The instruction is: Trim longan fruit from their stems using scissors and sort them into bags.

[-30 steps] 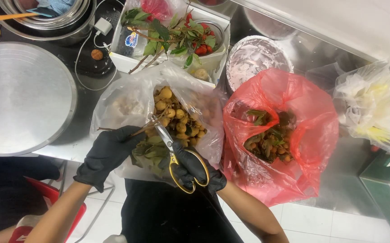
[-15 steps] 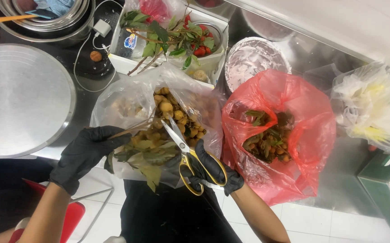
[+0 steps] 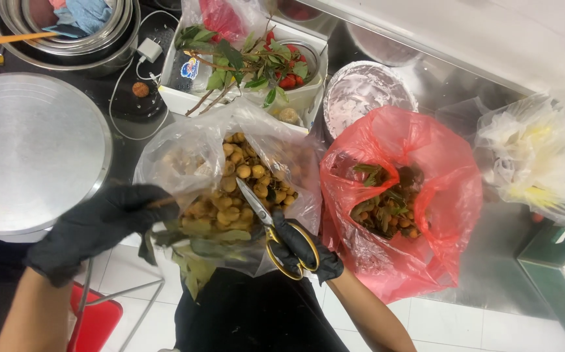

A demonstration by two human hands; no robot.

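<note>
Longan cluster (image 3: 220, 218), pinched in the left hand (image 3: 96, 225), could drop fruit off the table's front edge (right hand (image 3: 302, 251) grips part-open scissors (image 3: 270, 229)).

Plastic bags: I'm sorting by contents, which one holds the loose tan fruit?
The clear bag under the scissors, left of the red bag, which holds leafy scraps.

Left hand (image 3: 96, 228) grips a leafy twig (image 3: 194, 231) — right hand (image 3: 302, 244) holds scissors (image 3: 276, 234).
</note>
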